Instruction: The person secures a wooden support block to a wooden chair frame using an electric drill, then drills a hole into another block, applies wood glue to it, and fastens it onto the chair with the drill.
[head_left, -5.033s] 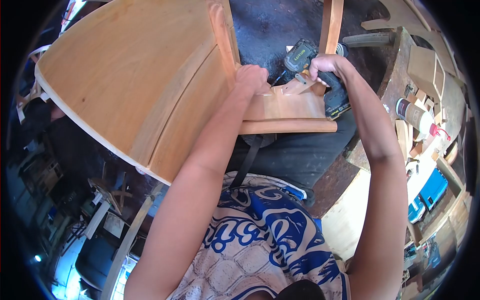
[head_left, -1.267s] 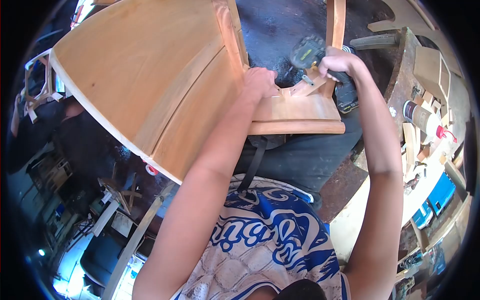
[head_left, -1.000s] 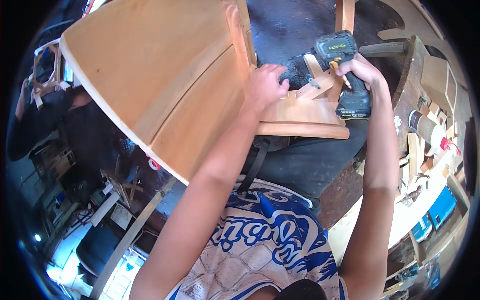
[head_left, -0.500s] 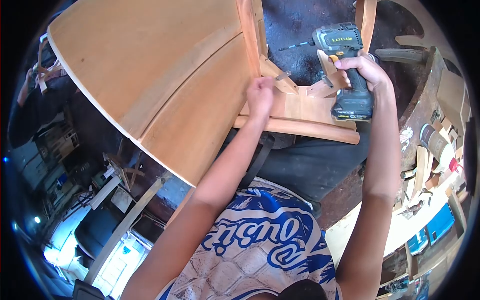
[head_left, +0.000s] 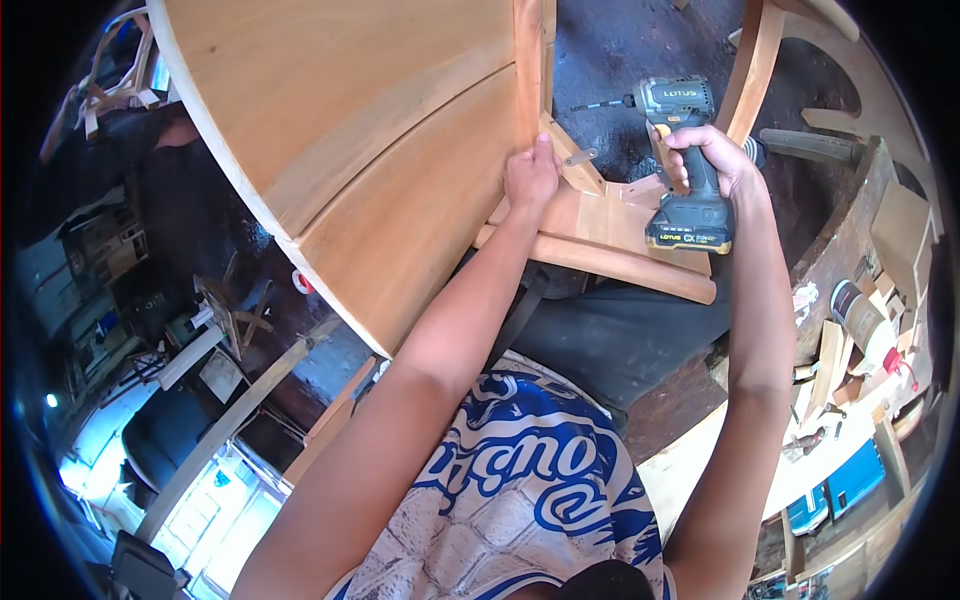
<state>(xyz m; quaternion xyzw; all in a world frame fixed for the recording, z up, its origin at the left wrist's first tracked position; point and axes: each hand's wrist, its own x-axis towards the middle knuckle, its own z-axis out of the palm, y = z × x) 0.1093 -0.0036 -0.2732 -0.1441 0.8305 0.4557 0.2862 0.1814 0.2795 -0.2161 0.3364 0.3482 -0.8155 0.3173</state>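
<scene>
In my right hand (head_left: 712, 158) is a grey Lotus cordless impact driver (head_left: 676, 97), my fingers wrapped around its grip. Its long bit points left above the wooden frame, apart from it. My left hand (head_left: 532, 172) is closed, thumb uppermost, against the lower end of an upright wooden post (head_left: 528, 75). Whatever is inside those fingers is hidden. Just right of this hand, a small metal plate (head_left: 580, 157) sticks out from an angled wooden brace. A large curved wooden panel (head_left: 400, 160) joins the post, and a rounded rail (head_left: 610, 268) crosses above my lap.
On the right, a curved wooden piece (head_left: 758, 70) rises beside the driver. A bench with a bottle (head_left: 862, 318), wood offcuts and a blue box (head_left: 855, 475) stands at far right. Another person (head_left: 150, 145) is at the upper left.
The view has shifted, so the panel and frame sit farther right. My left hand's fingers have closed up beside the post. The driver stays in my right hand, a little lower in view.
</scene>
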